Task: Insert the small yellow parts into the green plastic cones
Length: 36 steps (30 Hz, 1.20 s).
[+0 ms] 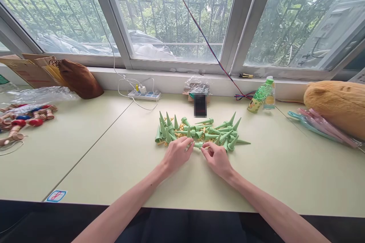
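Observation:
A green plant watering spike (198, 145) lies level between my two hands at the near edge of a pile. My left hand (177, 152) is closed on its left part, and my fingers hide much of that end. At its collar end on the right, my right hand (218, 159) pinches with thumb and forefinger. Just beyond my fingers spreads the pile of similar green cone-shaped spikes (233, 142), some upright and others on their sides. Small yellow plastic pieces (199, 134) are mixed in among them.
Behind the pile stands a dark blurred rectangle (200, 105). A power strip (145, 95), a green-capped bottle (260, 95) and a tan plush (335, 108) line the back. Wooden kendamas (36, 122) lie at left. A red-blue cable hangs down by the window.

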Each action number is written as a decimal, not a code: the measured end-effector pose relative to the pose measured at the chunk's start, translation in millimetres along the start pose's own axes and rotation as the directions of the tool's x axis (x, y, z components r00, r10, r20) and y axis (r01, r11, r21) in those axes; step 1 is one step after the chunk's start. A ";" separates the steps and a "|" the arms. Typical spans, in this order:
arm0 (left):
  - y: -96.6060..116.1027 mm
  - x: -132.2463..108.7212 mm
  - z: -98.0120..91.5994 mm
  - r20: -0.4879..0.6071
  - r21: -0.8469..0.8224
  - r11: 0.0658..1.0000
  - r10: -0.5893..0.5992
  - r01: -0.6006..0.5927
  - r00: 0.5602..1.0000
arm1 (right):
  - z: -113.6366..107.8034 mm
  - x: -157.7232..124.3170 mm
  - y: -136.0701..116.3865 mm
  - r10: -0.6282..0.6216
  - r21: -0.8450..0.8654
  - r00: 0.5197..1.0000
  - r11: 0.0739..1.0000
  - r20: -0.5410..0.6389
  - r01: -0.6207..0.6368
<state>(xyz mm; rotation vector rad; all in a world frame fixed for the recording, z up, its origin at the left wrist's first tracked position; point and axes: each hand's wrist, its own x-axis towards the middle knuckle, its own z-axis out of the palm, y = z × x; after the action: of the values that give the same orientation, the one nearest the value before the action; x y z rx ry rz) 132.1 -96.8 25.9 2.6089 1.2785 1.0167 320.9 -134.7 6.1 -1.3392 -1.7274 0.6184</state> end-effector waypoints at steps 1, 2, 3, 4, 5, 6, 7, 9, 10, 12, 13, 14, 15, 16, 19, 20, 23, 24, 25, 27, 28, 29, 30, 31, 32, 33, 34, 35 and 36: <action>0.1 0.2 -0.1 -0.024 -0.015 1.000 0.006 -0.007 1.000 | -0.2 -0.3 -1.1 -0.008 0.012 1.000 1.000 -0.015 0.008; 0.3 0.5 -0.3 -0.048 -0.029 0.999 0.014 -0.016 0.999 | -0.4 -0.6 -2.3 -0.015 0.026 0.999 1.000 -0.030 0.016; 0.7 0.8 -0.4 -0.069 -0.042 0.999 0.023 -0.026 0.997 | -0.6 -0.9 -3.7 -0.022 0.042 0.999 0.999 -0.042 0.024; 1.2 1.0 -0.5 -0.089 -0.052 0.998 0.033 -0.038 0.996 | -0.9 -1.3 -5.1 -0.028 0.060 0.998 0.998 -0.052 0.031; 1.7 1.2 -0.5 -0.105 -0.060 0.997 0.043 -0.050 0.994 | -1.3 -1.7 -6.5 -0.034 0.078 0.998 0.996 -0.059 0.038; 2.2 1.3 -0.5 -0.117 -0.068 0.996 0.054 -0.062 0.992 | -1.7 -2.0 -7.8 -0.039 0.095 0.997 0.994 -0.066 0.045; 2.8 1.4 -0.6 -0.126 -0.078 0.994 0.064 -0.075 0.990 | -2.1 -2.3 -9.1 -0.043 0.110 0.996 0.993 -0.072 0.051; 3.8 1.1 -0.9 -0.140 -0.105 0.989 0.085 -0.100 0.986 | -2.7 -2.6 -11.3 -0.054 0.131 0.994 0.989 -0.092 0.065; 4.4 0.8 -1.1 -0.145 -0.123 0.986 0.094 -0.113 0.985 | -3.0 -2.5 -12.1 -0.059 0.137 0.993 0.988 -0.104 0.073; 5.5 0.1 -1.6 -0.148 -0.159 0.979 0.106 -0.129 0.983 | -3.4 -2.4 -13.6 -0.073 0.141 0.989 0.986 -0.132 0.091; 6.1 -0.3 -1.7 -0.144 -0.177 0.976 0.105 -0.130 0.984 | -3.7 -2.4 -14.2 -0.081 0.140 0.986 0.985 -0.146 0.102; 6.7 -0.8 -1.6 -0.136 -0.196 0.973 0.097 -0.123 0.986 | -4.0 -2.6 -14.8 -0.090 0.137 0.983 0.984 -0.161 0.113; 7.4 -1.4 -1.3 -0.122 -0.219 0.970 0.083 -0.108 0.989 | -4.3 -2.8 -15.4 -0.098 0.134 0.979 0.983 -0.179 0.122; 8.1 -2.1 -0.8 -0.104 -0.246 0.966 0.060 -0.084 0.993 | -4.6 -3.1 -16.0 -0.105 0.130 0.975 0.983 -0.197 0.132; 10.0 -3.9 1.1 -0.032 -0.331 0.944 -0.035 0.022 0.999 | -5.3 -4.2 -17.1 -0.131 0.114 0.960 0.980 -0.248 0.164; 10.6 -4.3 1.6 -0.007 -0.358 0.932 -0.061 0.055 0.998 | -5.5 -4.5 -17.2 -0.146 0.107 0.954 0.978 -0.260 0.179; 12.7 -3.7 1.0 0.063 -0.445 0.888 -0.103 0.120 0.993 | -5.4 -4.7 -16.0 -0.206 0.084 0.938 0.968 -0.277 0.238; 13.5 -3.2 0.2 0.084 -0.471 0.872 -0.111 0.138 0.990 | -5.2 -4.7 -15.3 -0.226 0.078 0.934 0.964 -0.276 0.256; 14.3 -2.7 -0.7 0.103 -0.491 0.857 -0.121 0.156 0.987 | -4.9 -4.7 -14.6 -0.244 0.074 0.931 0.959 -0.273 0.273; 15.9 -2.0 -2.5 0.137 -0.519 0.833 -0.141 0.192 0.981 | -4.4 -4.9 -13.1 -0.275 0.074 0.927 0.950 -0.256 0.302; 16.6 -2.0 -3.2 0.153 -0.530 0.822 -0.150 0.209 0.977 | -4.1 -5.2 -12.6 -0.288 0.080 0.927 0.946 -0.242 0.315; 17.2 -2.2 -3.8 0.169 -0.542 0.809 -0.158 0.225 0.973 | -3.8 -5.5 -12.3 -0.299 0.090 0.927 0.941 -0.226 0.326; 17.7 -2.7 -4.3 0.184 -0.554 0.797 -0.166 0.241 0.969 | -3.6 -6.0 -12.2 -0.309 0.103 0.928 0.937 -0.209 0.335; 18.2 -3.2 -4.7 0.196 -0.565 0.784 -0.174 0.256 0.965 | -3.4 -6.5 -12.3 -0.317 0.118 0.929 0.932 -0.193 0.343; 18.5 -3.6 -5.1 0.207 -0.574 0.773 -0.182 0.270 0.961 | -3.3 -6.9 -12.5 -0.324 0.132 0.929 0.928 -0.178 0.348; 18.8 -3.9 -5.5 0.214 -0.582 0.763 -0.191 0.283 0.958 | -3.3 -7.4 -12.9 -0.328 0.142 0.930 0.925 -0.168 0.352; 19.1 -3.9 -6.0 0.218 -0.588 0.754 -0.202 0.294 0.955 | -3.4 -7.7 -13.3 -0.329 0.145 0.930 0.924 -0.166 0.353; 19.3 -3.7 -6.5 0.217 -0.594 0.745 -0.215 0.303 0.952 | -3.7 -7.8 -13.7 -0.321 0.139 0.931 0.928 -0.175 0.346; 19.4 -3.2 -6.9 0.212 -0.601 0.736 -0.231 0.313 0.950 | -4.0 -7.7 -13.9 -0.306 0.121 0.933 0.936 -0.190 0.332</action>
<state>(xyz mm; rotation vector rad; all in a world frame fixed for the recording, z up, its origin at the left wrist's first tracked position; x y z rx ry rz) 139.8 -113.3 35.9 1.8761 1.0132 0.9884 317.5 -146.6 16.7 -0.9478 -1.6764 0.4273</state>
